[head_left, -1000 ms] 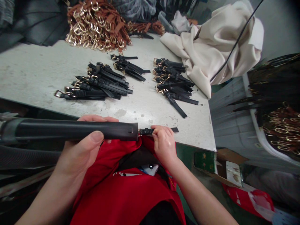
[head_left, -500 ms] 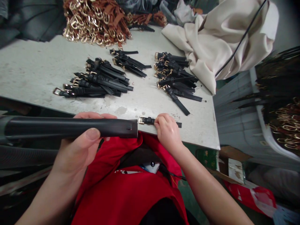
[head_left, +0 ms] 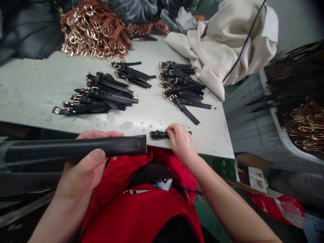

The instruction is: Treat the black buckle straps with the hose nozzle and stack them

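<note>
The head view looks forward and down, seemingly close.

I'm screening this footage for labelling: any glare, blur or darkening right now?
Head view: bright glints on the gold buckles of the brown straps; pale sheen along the black tube in the left hand; slight softness on the black strap in the right hand; darkened upper-right corner.

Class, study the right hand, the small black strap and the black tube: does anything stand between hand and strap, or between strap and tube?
Nothing visible does. The right hand grips the black strap directly. Between its buckle end and the black tube in the left hand, only a gap shows, with the table behind.
</note>
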{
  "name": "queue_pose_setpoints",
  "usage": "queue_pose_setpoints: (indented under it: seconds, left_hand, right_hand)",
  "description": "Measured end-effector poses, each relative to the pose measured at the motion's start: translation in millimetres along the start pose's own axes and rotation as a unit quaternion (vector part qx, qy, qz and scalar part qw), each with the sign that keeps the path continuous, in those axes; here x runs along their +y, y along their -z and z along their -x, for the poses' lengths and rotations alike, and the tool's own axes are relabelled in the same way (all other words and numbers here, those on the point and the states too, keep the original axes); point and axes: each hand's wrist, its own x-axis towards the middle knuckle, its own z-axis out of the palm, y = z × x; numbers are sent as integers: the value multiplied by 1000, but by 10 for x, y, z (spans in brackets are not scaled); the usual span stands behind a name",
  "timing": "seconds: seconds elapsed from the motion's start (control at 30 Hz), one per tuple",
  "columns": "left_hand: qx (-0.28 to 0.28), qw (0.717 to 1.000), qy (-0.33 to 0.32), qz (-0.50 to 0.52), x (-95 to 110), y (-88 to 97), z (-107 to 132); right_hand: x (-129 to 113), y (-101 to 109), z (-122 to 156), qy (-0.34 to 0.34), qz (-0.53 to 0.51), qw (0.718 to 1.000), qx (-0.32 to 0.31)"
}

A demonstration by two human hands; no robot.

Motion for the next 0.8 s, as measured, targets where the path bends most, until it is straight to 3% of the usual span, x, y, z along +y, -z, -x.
queue_pose_setpoints:
  seconds: [0.13, 0.37, 0.67, 0.8]
  left_hand:
    - [-26, 999, -23, -18, -30, -69, -19]
    - [-110, 981, -93, -133, -297, -527, -174]
    - [-84, 977, -91, -172, -304, -610, -315]
    - [-67, 992, -61, -93, -272, -619, -381]
  right_hand:
    - [56, 105, -12, 53, 3, 999, -6]
    - [134, 63, -42, 38, 25, 998, -41]
    - [130, 14, -36, 18, 16, 1000, -18]
    - [112, 34, -41, 23, 28, 999, -31]
